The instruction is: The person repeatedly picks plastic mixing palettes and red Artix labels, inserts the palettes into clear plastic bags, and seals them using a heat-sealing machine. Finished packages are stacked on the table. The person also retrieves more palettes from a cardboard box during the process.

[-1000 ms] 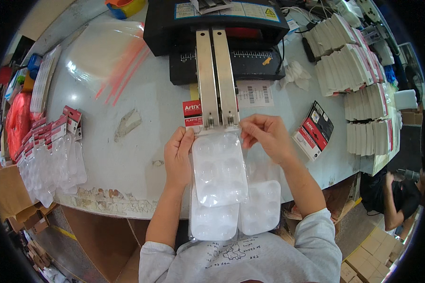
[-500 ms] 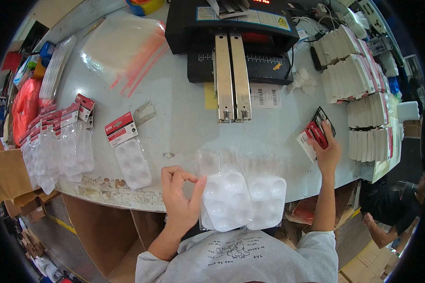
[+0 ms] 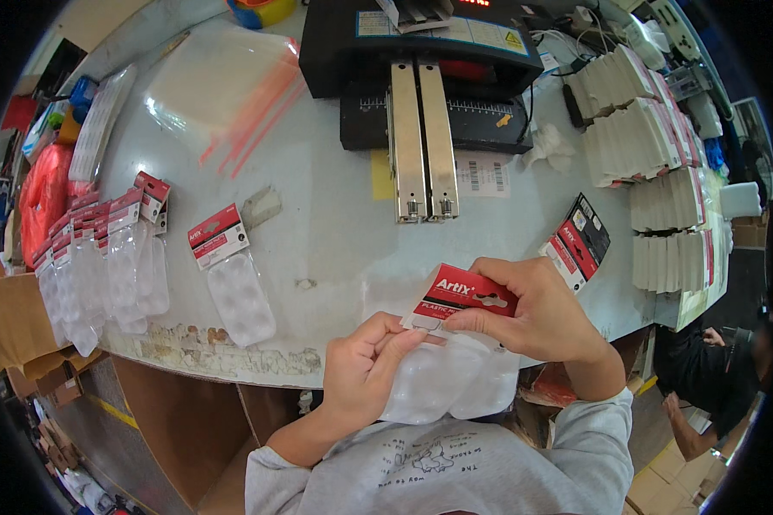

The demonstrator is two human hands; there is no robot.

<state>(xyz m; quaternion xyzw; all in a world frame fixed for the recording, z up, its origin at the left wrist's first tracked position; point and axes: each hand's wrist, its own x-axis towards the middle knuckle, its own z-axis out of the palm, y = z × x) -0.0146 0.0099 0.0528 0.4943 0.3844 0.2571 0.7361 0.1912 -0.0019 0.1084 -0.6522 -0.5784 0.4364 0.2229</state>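
My left hand (image 3: 365, 365) grips the top edge of a clear plastic blister tray (image 3: 451, 382) held at the table's near edge, above my lap. My right hand (image 3: 537, 313) holds a red and white header card (image 3: 462, 296) against the top of that tray, thumb and fingers pinching it. A finished pack (image 3: 232, 275) with a red card lies flat on the grey round table (image 3: 318, 206) to the left. A black sealing machine (image 3: 421, 77) with two metal bars (image 3: 423, 142) stands at the back centre.
A row of finished packs (image 3: 103, 257) lies along the left edge. A small stack of red and black cards (image 3: 578, 236) sits at the right, with rows of white folded cards (image 3: 653, 146) behind. A clear zip bag (image 3: 219, 86) lies at the back left. Another person (image 3: 704, 378) crouches lower right.
The sealed pack was pulled from the machine and laid at the left. My right hand fetched a red card from the right stack and brought it onto a new clear tray.
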